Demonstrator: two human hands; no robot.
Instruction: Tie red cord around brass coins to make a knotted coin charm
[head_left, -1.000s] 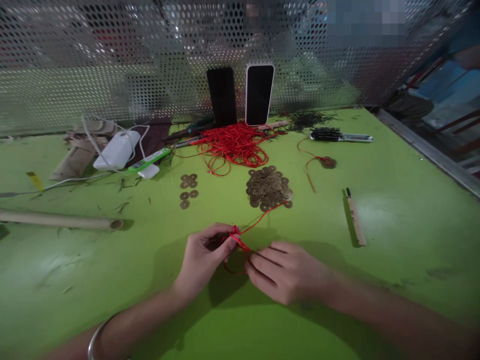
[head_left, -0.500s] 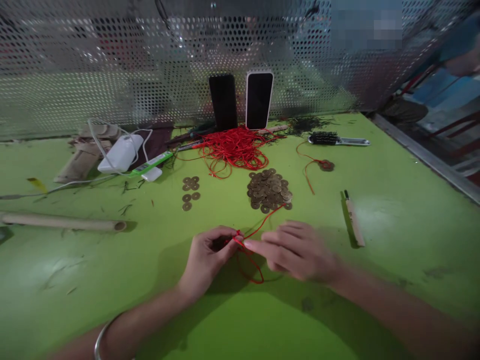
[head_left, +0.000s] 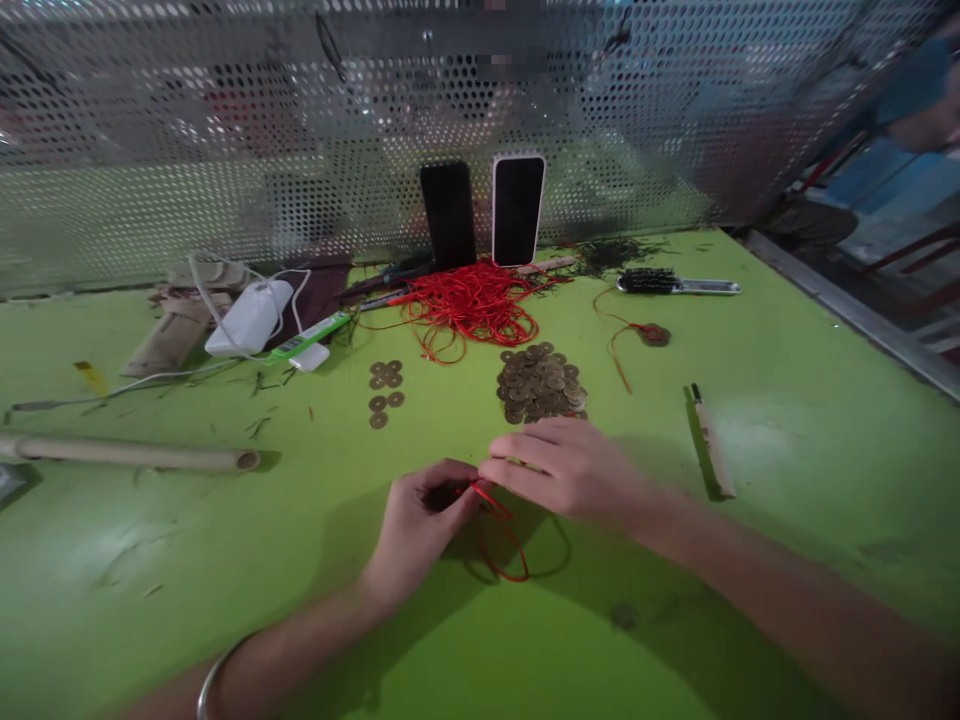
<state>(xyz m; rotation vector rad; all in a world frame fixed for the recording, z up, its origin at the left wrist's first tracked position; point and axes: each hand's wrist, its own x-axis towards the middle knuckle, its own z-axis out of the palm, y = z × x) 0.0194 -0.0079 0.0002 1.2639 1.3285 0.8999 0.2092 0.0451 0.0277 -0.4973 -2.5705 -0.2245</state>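
Thumb and fingers of my left hand (head_left: 424, 520) pinch a red cord (head_left: 517, 572), which hangs in a loop below the fingertips. My right hand (head_left: 574, 470) meets it there, its thumb and index fingertips closed at the same spot on the cord. The exact point of contact is hidden behind the fingers. Just beyond my right hand lies a heap of brass coins with holes (head_left: 540, 383). A smaller group of such coins (head_left: 385, 375) lies to the left. Behind them is a tangled pile of red cord (head_left: 480, 300).
Two phones (head_left: 519, 210) lean upright against the perforated metal panel (head_left: 337, 150). At right are a hairbrush (head_left: 675, 284), a coin bundle with cord (head_left: 653, 335) and a wooden-handled tool (head_left: 712, 440). At left lie a bamboo tube (head_left: 135, 452) and a white power bank (head_left: 249, 317). A person sits far right.
My right hand has moved slightly up and left, its fingertips now closing on the cord at my left fingertips. The cord end that ran toward the coin heap is now mostly covered.
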